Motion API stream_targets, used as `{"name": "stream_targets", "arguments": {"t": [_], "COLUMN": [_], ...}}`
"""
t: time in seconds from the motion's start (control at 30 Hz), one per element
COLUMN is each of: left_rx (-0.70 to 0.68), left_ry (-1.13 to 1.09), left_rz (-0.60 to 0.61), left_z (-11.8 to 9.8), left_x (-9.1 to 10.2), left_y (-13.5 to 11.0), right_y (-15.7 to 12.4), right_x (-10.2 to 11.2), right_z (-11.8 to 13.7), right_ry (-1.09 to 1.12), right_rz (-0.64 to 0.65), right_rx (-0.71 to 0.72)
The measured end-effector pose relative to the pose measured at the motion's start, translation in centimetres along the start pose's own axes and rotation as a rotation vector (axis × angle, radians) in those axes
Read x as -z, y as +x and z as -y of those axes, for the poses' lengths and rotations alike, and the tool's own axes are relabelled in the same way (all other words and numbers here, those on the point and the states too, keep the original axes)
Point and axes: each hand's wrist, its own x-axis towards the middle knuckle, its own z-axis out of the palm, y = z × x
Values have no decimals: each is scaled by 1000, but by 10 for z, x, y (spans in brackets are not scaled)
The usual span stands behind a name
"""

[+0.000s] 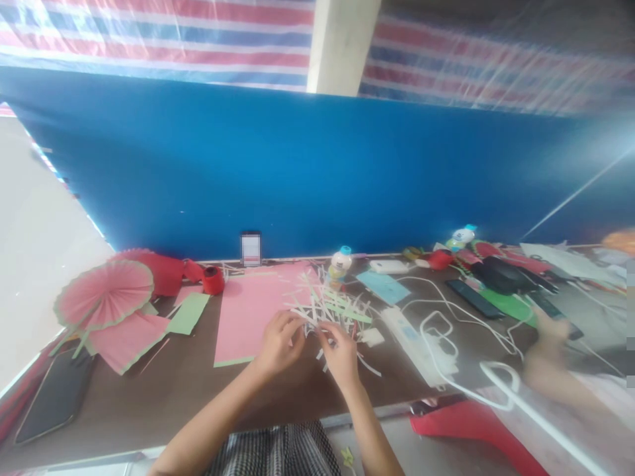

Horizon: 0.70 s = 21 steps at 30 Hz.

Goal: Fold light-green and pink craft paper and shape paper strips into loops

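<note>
My left hand (280, 342) and my right hand (341, 354) are close together over the desk, fingertips pinched and almost meeting. What lies between the fingertips is too small and blurred to name. Right behind them is a loose heap of thin white and pale green paper strips (337, 305). A pink paper sheet (241, 317) with a green lower edge lies flat to the left of the heap, close to my left hand. Behind the heap stands a small bottle with a blue cap (340, 264).
Left are a pleated pink paper fan (110, 295), green paper (189, 313), a red tape roll (213, 281) and a dark phone (57, 393). Another phone (251, 249) leans at the blue partition (278, 165). Right are a white power strip (411, 344), cables and a co-worker's arm (560, 363).
</note>
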Motion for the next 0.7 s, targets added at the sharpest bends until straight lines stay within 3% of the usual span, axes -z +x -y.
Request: {"name": "stream_targets", "arguments": {"t": [0.07,0.17,0.27,0.57,0.7], "left_rx": [-49,-144,-119,121,71], "left_ry": [96,127,87,-185,-46], "left_rz": [22,253,417,542,487], "left_z": [1,-1,-4,-6,-2], "left_x": [6,12,15,7,-2], "left_y": [6,15,16,9,8], "right_y": [0,0,-2,-2,1], "right_x": [3,5,5,14,19], "right_z": [-2,-3,-3,6,9], "right_ry": [-73,-133,-155,-132,-113], "right_rz": [41,80,75,111,135], "right_rx": [125,233,275,285,243]}}
